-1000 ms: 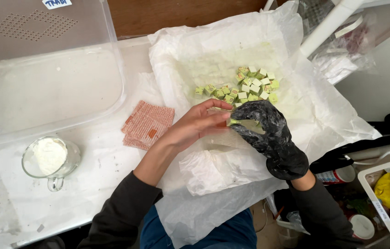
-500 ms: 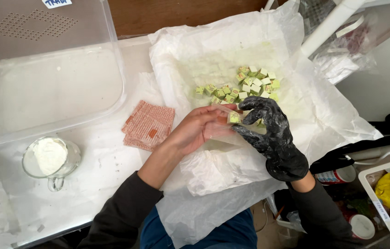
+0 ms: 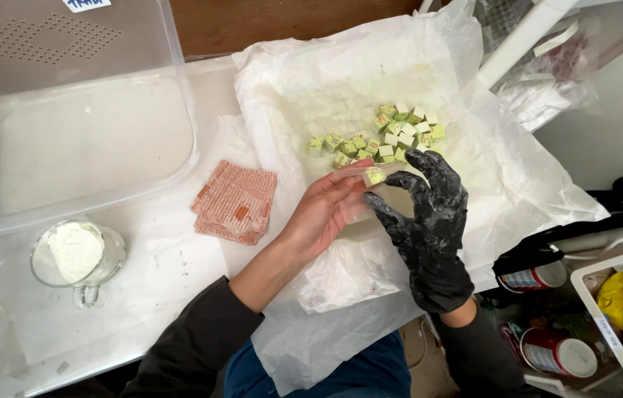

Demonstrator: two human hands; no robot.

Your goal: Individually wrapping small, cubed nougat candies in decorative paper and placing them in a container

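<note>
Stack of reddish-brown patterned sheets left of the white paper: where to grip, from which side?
Pinch the reddish-brown sheet stack at its near-left corner, coming from the left. It lies flat and thin on the table, so only edges offer purchase, and the bare left hand crowds its right side.

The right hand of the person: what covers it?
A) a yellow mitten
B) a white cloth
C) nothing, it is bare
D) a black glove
D: the right hand wears a black glove dusted with white powder, while the left hand is bare.
</note>
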